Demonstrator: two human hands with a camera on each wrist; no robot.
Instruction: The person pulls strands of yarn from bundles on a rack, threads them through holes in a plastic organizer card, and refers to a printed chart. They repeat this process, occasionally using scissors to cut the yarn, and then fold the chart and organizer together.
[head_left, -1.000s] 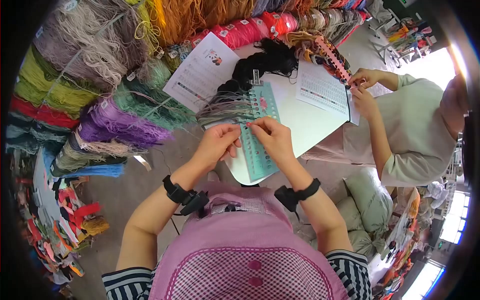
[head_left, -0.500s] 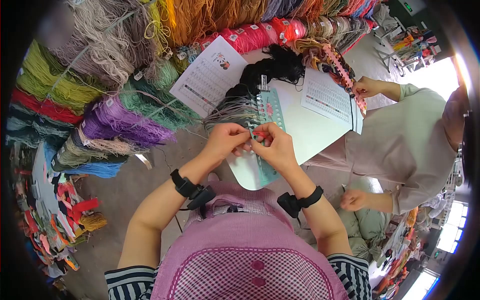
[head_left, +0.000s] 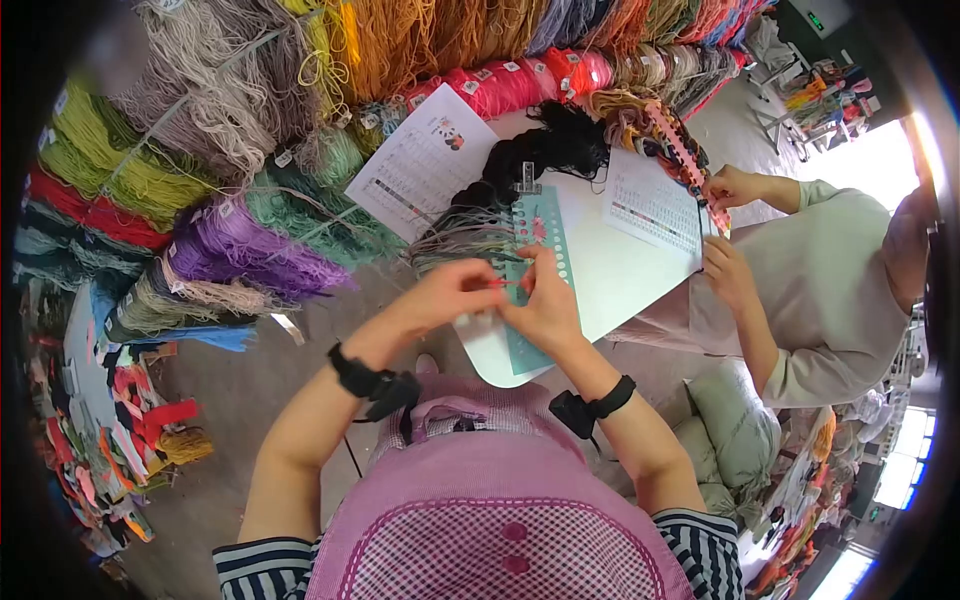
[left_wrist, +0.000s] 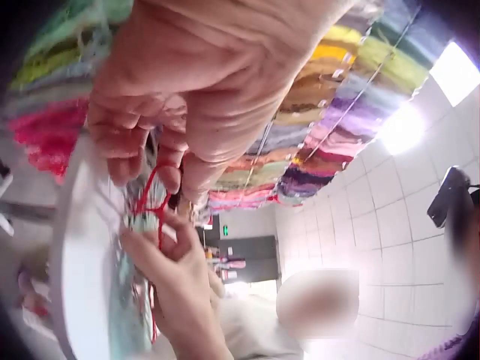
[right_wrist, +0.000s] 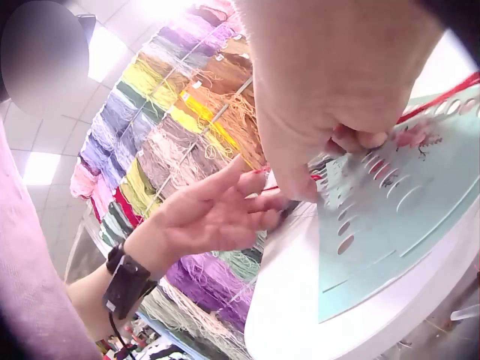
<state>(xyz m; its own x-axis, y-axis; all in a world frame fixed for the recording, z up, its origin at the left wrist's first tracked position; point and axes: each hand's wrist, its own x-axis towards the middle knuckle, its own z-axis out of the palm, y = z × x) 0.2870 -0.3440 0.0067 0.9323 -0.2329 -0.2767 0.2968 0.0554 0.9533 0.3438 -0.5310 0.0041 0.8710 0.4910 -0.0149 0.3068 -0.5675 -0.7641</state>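
Note:
Red thread (left_wrist: 160, 214) runs between my two hands and forms a loop in the left wrist view. My left hand (head_left: 452, 292) pinches the thread, just left of a teal card (head_left: 550, 225) with punched holes along its sides. Over the card, my right hand (head_left: 548, 308) pinches the thread near the left row of holes. More red thread (right_wrist: 442, 96) trails across the card in the right wrist view. Grey strands (head_left: 465, 235) hang from the card's left edge, close above my left hand. The right hand's fingertips are partly hidden.
The card lies on a white table (head_left: 610, 280), with a black thread bundle (head_left: 500, 165) beyond it. Printed sheets (head_left: 420, 160) (head_left: 652, 205) flank the card. At the right, another person (head_left: 800, 290) handles a pink card (head_left: 678, 140) of threads. Coloured skeins (head_left: 255, 240) line the left.
My left hand has drawn slightly left from my right hand, and red thread now spans the gap. The other person's lower hand has come back up to the table edge.

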